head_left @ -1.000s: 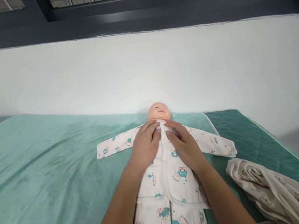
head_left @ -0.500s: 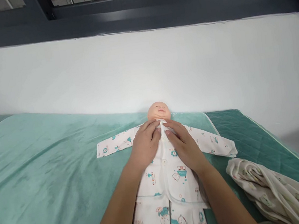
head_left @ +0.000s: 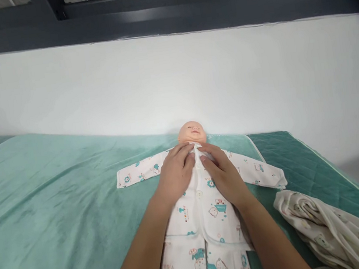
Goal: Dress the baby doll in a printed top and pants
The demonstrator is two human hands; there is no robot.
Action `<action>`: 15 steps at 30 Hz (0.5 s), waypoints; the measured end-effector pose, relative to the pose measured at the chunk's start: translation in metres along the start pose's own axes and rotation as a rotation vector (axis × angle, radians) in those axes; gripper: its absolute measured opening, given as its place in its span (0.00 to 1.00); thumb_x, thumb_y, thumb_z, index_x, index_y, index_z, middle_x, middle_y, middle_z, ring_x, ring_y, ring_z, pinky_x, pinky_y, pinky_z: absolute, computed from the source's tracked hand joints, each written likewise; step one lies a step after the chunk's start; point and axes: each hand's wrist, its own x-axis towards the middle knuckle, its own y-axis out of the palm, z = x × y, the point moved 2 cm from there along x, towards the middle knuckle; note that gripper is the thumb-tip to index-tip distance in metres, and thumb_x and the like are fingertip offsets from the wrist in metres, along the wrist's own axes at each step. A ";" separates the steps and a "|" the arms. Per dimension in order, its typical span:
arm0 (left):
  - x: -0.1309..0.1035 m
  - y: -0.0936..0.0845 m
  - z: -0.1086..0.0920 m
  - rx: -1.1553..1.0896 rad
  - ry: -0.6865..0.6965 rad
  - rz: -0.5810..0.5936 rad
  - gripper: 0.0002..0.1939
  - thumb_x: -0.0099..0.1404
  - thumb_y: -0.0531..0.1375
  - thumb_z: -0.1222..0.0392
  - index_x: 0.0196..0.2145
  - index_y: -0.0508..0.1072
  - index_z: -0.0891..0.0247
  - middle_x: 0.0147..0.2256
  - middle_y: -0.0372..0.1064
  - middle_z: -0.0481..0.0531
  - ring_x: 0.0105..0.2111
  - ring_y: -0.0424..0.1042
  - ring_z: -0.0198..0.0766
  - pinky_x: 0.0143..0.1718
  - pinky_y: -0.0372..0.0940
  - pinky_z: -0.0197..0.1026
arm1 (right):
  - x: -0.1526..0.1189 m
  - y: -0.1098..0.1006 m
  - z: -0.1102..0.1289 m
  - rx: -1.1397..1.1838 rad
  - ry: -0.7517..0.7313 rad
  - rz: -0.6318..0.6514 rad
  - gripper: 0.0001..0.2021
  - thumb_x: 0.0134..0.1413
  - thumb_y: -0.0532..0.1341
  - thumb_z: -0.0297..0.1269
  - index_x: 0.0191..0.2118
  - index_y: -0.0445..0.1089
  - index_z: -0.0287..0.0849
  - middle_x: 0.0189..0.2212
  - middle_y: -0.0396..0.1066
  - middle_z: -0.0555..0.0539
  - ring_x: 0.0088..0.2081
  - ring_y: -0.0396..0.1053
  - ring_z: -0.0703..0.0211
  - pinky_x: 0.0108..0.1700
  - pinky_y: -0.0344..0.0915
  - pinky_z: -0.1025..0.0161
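A doll (head_left: 191,133) lies on its back on the green bedding, in a white long-sleeved shirt (head_left: 201,211) printed with small animals and in matching trousers (head_left: 183,266). Both sleeves stretch out to the sides. My left hand (head_left: 177,172) rests on the chest left of the front opening, fingertips by the collar, thumb apart from the fingers. On the other side of the opening lies my right hand (head_left: 223,170), also at the collar with its thumb apart. One button shows below the hands. The cloth under my palms is hidden.
Green bedding (head_left: 59,203) spreads to the left, and a darker quilted mat (head_left: 304,157) lies at the right. On it is a crumpled patterned cloth (head_left: 330,225), close to my right forearm. Behind the doll's head rises a white wall (head_left: 172,82) below a dark window frame (head_left: 164,17).
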 end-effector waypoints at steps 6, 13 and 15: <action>-0.001 0.000 0.000 0.011 0.002 0.006 0.20 0.73 0.48 0.58 0.57 0.70 0.53 0.59 0.66 0.48 0.61 0.62 0.40 0.63 0.57 0.47 | 0.001 -0.001 -0.001 -0.074 -0.012 0.026 0.15 0.66 0.53 0.44 0.55 0.68 0.53 0.62 0.61 0.49 0.64 0.56 0.55 0.65 0.55 0.51; 0.000 0.001 -0.001 0.018 0.001 0.006 0.21 0.72 0.47 0.61 0.58 0.69 0.53 0.59 0.65 0.48 0.60 0.62 0.41 0.62 0.58 0.48 | 0.002 -0.003 0.003 -0.186 -0.024 0.096 0.17 0.66 0.51 0.44 0.57 0.66 0.52 0.64 0.59 0.48 0.66 0.54 0.53 0.67 0.52 0.48; 0.000 0.001 -0.001 0.031 -0.008 0.003 0.21 0.71 0.47 0.62 0.57 0.70 0.53 0.59 0.65 0.48 0.60 0.63 0.41 0.62 0.59 0.48 | 0.002 -0.002 0.004 -0.161 -0.017 0.068 0.16 0.66 0.52 0.43 0.55 0.67 0.52 0.63 0.60 0.49 0.65 0.56 0.53 0.66 0.53 0.48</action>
